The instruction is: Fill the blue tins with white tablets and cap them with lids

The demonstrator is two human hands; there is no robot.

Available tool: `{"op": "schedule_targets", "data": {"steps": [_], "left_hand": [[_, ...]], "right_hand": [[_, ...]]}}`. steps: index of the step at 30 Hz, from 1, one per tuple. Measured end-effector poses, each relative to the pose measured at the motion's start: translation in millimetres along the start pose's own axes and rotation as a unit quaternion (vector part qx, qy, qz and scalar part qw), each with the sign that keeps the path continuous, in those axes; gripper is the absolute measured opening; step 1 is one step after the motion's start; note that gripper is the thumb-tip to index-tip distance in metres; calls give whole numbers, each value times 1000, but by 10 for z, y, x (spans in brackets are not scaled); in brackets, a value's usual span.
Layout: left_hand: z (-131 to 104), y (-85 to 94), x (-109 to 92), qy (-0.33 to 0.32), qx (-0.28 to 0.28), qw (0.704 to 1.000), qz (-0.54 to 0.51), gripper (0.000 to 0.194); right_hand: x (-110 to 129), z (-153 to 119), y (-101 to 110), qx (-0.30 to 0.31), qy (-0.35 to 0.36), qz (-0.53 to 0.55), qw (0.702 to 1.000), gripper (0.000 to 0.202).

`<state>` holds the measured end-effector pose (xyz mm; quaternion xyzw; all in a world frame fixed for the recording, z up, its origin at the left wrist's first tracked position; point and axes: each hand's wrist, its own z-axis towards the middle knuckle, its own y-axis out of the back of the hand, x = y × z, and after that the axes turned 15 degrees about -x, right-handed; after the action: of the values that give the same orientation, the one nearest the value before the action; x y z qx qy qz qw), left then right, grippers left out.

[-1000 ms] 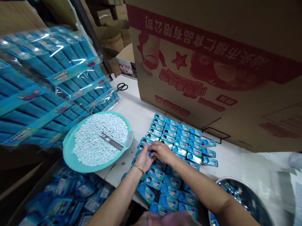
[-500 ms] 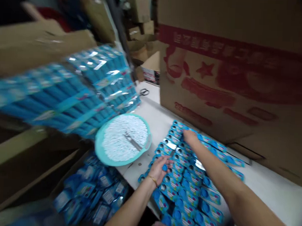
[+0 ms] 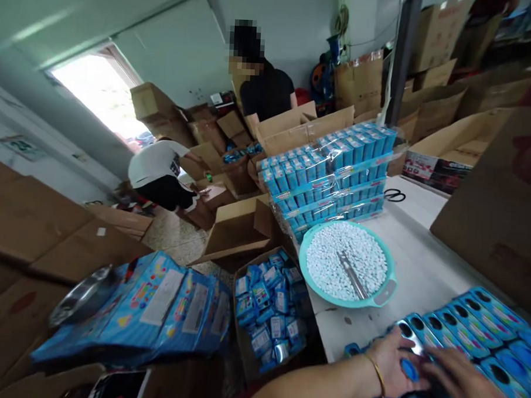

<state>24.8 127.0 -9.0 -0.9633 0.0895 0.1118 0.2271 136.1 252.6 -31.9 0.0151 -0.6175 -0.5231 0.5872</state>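
Note:
My left hand [image 3: 392,363] is palm up at the near side of the table, with a round blue cap [image 3: 410,369] lying against its fingers. Right beside it, my right hand [image 3: 466,381] hovers low over the packs, its fingers smeared by motion; what they hold, if anything, I cannot make out. Around both hands lie rows of small blue packs [image 3: 460,322], several with a round dark opening. Blue caps sit on some packs at the right. Behind my left hand stands a turquoise bowl [image 3: 305,271] of small white pellets [image 3: 333,255], a metal tool [image 3: 352,276] resting in them.
Wrapped blue boxes [image 3: 332,172] are stacked behind the bowl. Left of the white table [image 3: 413,240] stands a carton of blue packets [image 3: 272,305]. A large carton [image 3: 481,191] rises at the right, and scissors [image 3: 395,195] lie near it. Two people [image 3: 161,165] are farther back.
The view has swung left, bringing the room and other people in. My right hand has come back from the far rows to beside my left hand, which still has the cap.

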Motion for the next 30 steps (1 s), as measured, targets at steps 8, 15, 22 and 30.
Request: {"op": "schedule_targets", "data": {"steps": [8, 15, 22, 30], "left_hand": [[-319, -50, -111, -4, -51, 997, -64, 39], [-602, 555, -122, -110, -36, 992, 51, 18], [-608, 1021, -89, -109, -103, 983, 108, 19], [-696, 1030, -169, -111, -138, 979, 105, 15]], "right_hand": [[385, -135, -46, 89, -38, 75, 992, 28], [69, 104, 595, -108, -204, -175, 957, 16], [-14, 321, 673, -60, -270, -279, 919, 10], [145, 450, 616, 10, -301, -297, 906, 24]]}}
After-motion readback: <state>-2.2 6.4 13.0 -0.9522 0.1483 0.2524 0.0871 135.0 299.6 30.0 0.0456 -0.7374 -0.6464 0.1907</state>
